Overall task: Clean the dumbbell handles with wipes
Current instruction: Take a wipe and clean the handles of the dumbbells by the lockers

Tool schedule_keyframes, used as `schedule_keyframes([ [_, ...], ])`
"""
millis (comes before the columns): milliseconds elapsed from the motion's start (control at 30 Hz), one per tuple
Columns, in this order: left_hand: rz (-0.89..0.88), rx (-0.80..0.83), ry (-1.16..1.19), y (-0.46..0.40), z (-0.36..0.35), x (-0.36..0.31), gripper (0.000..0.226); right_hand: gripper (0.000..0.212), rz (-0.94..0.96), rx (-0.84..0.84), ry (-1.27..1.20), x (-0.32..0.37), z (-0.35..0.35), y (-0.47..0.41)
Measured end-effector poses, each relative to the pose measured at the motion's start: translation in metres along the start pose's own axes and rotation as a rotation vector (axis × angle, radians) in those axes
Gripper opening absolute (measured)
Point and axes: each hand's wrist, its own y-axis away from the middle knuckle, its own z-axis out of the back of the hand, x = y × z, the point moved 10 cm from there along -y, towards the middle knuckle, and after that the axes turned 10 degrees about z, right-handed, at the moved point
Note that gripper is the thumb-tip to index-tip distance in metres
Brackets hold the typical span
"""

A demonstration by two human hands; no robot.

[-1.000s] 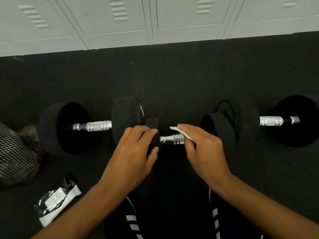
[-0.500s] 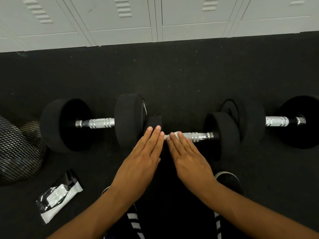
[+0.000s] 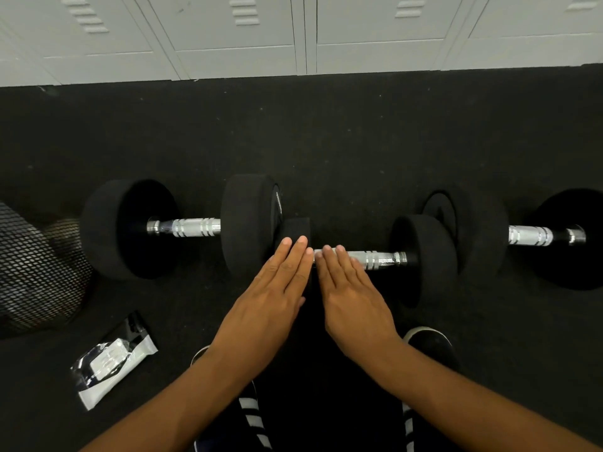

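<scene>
On black floor before lockers [image 3: 228,44]: middle dumbbell [image 3: 421,256], chrome handle [image 3: 375,257] half bare. Left hand [image 3: 274,295] flat on small end plate; right hand [image 3: 352,295] flat over handle. Both fingers straight. Heavy, rigid, prone to roll; steady by plates. Wipe hidden under right palm, presence unconfirmed. Wipe packet [image 3: 112,360] near left.

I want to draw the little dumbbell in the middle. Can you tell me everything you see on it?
The middle dumbbell lies flat on the black floor, nearest the person. It has a shiny ribbed metal handle and round matte black ends that look rubbery, the right end plain to see, the left mostly hidden. The left hand rests flat on its left end; the right hand lies flat over the handle.
</scene>
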Motion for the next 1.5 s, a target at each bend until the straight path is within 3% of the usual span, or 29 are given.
schedule_keyframes([
  [133, -0.001, -0.002, 0.021, -0.001, 0.003, 0.001, 0.078, 0.068, 0.013, 0.153, -0.041, -0.015, 0.009, -0.027],
  [367, 0.011, 0.027, 0.065, 0.002, 0.000, 0.004, 0.080, 0.060, -0.036, 0.007, 0.016, -0.008, -0.003, 0.017],
  [667, 0.006, 0.016, 0.050, -0.002, 0.004, 0.002, 0.081, 0.053, 0.009, 0.088, -0.040, -0.024, 0.018, -0.035],
  [867, -0.004, 0.004, 0.047, 0.000, 0.003, 0.002, 0.080, 0.061, -0.036, -0.034, 0.004, -0.016, 0.004, 0.016],
  [1200, 0.012, 0.053, 0.094, -0.002, -0.003, 0.005, 0.077, 0.060, -0.093, 0.026, -0.039, -0.040, 0.014, -0.012],
  [1500, 0.010, 0.060, 0.095, 0.000, -0.003, 0.003, 0.077, 0.066, -0.101, -0.050, 0.013, -0.034, -0.003, 0.036],
])
